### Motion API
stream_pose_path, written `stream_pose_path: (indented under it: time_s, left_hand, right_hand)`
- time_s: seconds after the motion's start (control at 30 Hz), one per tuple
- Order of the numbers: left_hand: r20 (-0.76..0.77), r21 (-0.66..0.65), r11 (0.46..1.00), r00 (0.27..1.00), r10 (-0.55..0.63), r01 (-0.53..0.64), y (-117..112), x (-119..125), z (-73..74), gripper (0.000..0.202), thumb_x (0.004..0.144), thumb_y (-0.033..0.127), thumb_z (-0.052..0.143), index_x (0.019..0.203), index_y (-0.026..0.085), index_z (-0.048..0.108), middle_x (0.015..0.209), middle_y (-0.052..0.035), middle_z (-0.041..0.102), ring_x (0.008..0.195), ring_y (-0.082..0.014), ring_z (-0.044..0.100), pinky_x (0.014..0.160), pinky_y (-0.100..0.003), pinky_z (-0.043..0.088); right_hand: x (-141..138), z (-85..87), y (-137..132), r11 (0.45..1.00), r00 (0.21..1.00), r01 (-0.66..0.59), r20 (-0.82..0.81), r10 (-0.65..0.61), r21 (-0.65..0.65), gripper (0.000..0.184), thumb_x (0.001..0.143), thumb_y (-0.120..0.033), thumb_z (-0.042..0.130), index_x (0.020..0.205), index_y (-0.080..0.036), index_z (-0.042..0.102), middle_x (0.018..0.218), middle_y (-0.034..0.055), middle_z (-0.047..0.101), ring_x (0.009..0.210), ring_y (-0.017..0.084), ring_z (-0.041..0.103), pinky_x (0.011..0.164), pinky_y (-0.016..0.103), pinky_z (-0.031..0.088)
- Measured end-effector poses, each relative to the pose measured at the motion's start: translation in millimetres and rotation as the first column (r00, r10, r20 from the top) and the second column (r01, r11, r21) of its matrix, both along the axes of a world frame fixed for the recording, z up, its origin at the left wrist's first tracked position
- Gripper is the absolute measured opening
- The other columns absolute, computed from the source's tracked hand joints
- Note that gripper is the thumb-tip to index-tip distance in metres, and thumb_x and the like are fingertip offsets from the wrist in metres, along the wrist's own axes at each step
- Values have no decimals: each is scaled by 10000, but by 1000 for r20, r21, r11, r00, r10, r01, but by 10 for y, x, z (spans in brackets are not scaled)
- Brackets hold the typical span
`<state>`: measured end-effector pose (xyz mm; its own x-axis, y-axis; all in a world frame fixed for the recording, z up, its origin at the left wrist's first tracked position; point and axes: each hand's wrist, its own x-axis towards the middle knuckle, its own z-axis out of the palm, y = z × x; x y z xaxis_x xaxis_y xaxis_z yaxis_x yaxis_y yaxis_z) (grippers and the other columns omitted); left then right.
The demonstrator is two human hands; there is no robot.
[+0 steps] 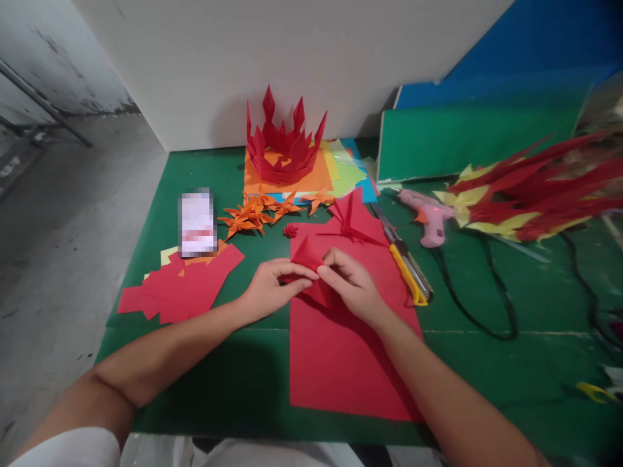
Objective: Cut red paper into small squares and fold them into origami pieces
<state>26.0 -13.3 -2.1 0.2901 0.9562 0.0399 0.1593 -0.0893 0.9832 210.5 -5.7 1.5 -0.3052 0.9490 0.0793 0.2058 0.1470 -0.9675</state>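
Observation:
Between my two hands is a piece of folded red paper (305, 255), held above a large red paper sheet (341, 376). My left hand (275, 282) pinches it from the left, thumb and fingers pressed together at its edge. My right hand (351, 282) pinches the same piece from the right, the fingertips of both hands nearly meeting. Part of the folded paper is hidden behind my fingers. Just beyond my hands, a folded red paper piece (357, 220) rests on the far end of the sheet. A small red paper rose (291, 230) sits at the sheet's far left corner.
Red paper cut-outs (170, 288) and a blurred phone (197, 224) lie left. Orange paper flowers (248, 217) and a red paper crown (282, 159) stand farther back. Rightward are a yellow box cutter (411, 275), a corded pink glue gun (431, 217) and red-yellow paper strips (525, 194).

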Motion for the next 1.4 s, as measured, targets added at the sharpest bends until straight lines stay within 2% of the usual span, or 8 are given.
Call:
stream_pose_path:
  time_s: [0.17,0.43,0.63,0.9,1.07,1.17,1.23,1.4]
  left_hand:
    - [0,9,1000,1000,-17,17,4,11,-35,168,768,135,667,760,256,783,743,-21,740,675,-152,660,665,-258,509]
    - [-8,-45,987,988,-157,157,11,-13,-27,184,818,153,627,859,219,794,817,-38,756,717,-148,676,683,-238,523]
    - [-242,-52,926,895,-375,374,-20,-24,41,399,757,-39,511,836,227,798,709,13,741,716,-128,625,780,-243,497]
    - [-116,-105,849,842,-527,517,-2,-54,61,360,784,-7,521,945,181,783,828,-26,775,737,-124,683,713,-201,494]
    - [-57,-102,797,796,-602,595,-22,-58,88,255,825,76,574,956,171,770,883,-48,779,782,-137,698,748,-212,514]
    - [60,-22,863,862,-503,505,-16,-47,61,261,842,162,628,1088,190,712,1130,-77,731,1054,-186,673,951,-278,494]
    - [192,30,935,916,-352,353,10,-33,10,442,802,219,706,1233,227,607,1306,-95,632,1232,-230,579,1049,-342,447]
    - [465,-124,991,885,17,46,98,8,-119,824,698,348,825,1355,294,330,1297,-102,557,1190,-232,580,1017,-407,472]
  right_hand:
    - [-6,-8,15,998,999,18,-30,-20,-59,259,831,-444,641,753,-214,551,698,-24,529,654,133,499,635,265,414]
    - [-6,38,16,980,994,3,-110,-25,-200,338,745,-486,729,638,-204,576,556,-33,550,498,110,496,510,251,406]
    - [-14,38,19,973,979,28,-190,-73,-229,370,717,-486,761,613,-203,547,544,-52,508,492,93,463,502,238,398]
    - [2,-12,28,974,952,96,-266,-150,-205,351,738,-445,764,599,-199,555,523,-55,487,488,83,410,501,234,347]
    - [65,-84,86,948,865,210,-407,-294,-239,308,748,-411,772,642,-210,564,537,-64,469,495,81,404,485,219,339]
    - [90,-65,113,937,833,232,-444,-330,-261,321,758,-432,762,647,-215,554,556,-59,461,510,88,400,476,217,348]
    - [85,-45,109,945,849,185,-440,-292,-270,276,790,-459,726,729,-227,589,594,-50,481,534,99,423,487,224,372]
    - [45,-34,69,960,909,52,-385,-159,-274,294,810,-511,690,971,-274,624,709,-33,555,616,115,502,573,232,443]
